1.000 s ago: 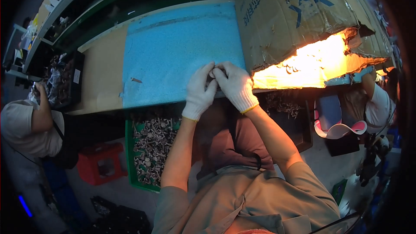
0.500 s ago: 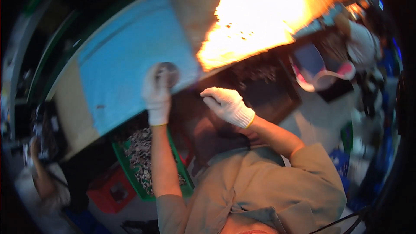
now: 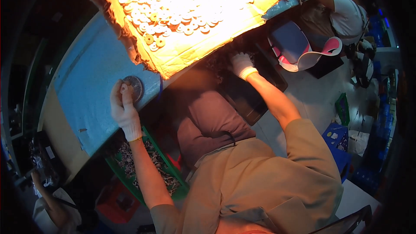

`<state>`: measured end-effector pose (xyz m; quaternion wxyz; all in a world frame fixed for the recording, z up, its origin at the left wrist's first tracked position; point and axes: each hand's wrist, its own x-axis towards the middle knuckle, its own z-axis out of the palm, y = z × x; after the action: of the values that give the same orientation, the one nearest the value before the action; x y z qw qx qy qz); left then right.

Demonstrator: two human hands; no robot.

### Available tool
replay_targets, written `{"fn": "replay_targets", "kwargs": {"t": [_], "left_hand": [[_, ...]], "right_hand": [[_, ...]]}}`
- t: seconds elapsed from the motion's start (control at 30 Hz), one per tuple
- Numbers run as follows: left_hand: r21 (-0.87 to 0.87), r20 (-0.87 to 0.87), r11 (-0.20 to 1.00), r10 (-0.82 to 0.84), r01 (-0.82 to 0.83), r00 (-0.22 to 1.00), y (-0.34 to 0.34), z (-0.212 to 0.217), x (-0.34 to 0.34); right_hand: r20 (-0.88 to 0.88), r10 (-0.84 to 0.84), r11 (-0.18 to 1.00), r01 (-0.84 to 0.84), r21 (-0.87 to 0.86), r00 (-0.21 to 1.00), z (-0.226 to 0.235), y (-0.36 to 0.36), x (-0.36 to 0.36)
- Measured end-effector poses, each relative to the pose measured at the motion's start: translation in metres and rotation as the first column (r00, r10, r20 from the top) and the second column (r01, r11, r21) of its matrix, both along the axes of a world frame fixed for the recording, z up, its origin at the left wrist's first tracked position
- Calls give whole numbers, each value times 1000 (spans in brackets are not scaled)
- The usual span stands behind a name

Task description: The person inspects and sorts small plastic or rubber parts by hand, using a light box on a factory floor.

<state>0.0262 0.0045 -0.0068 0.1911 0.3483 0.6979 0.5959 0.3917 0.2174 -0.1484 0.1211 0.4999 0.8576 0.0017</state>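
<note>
My left hand (image 3: 123, 109), in a white glove, presses a round grey metal disc (image 3: 134, 86) onto the blue mat (image 3: 91, 82) near the table's front edge. My right hand (image 3: 241, 64), also gloved, reaches down below the table edge into a dark tray (image 3: 251, 91) of small dark parts; its fingers are curled and what they hold is hidden. Above it lies a brightly lit torn cardboard sheet (image 3: 182, 52) covered with several small ring-shaped pieces (image 3: 173, 21).
A green crate (image 3: 143, 169) of small metal parts stands under the table by my left knee, a red box (image 3: 119, 201) beside it. Another person (image 3: 342, 8) sits at the upper right near a pink and blue seat (image 3: 303, 50). A third person's arm (image 3: 43, 190) shows lower left.
My view has swung toward the right. My right hand left the disc and dropped into the dark tray under the table. My left hand stays on the disc.
</note>
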Motion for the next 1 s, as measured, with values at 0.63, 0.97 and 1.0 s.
{"fn": "replay_targets", "kwargs": {"t": [0.63,0.97,1.0], "left_hand": [[-8,-399,1000,-23,21,917,7,2,-10],[61,-311,997,-19,40,950,2,3,-15],[74,-312,997,-7,31,950,3,4,-16]], "right_hand": [[-491,-804,343,-414,-843,335,187,-102,-83],[-723,136,950,-297,-100,678,231,-110,-281],[-637,149,956,-274,-102,756,235,-109,-285]]}}
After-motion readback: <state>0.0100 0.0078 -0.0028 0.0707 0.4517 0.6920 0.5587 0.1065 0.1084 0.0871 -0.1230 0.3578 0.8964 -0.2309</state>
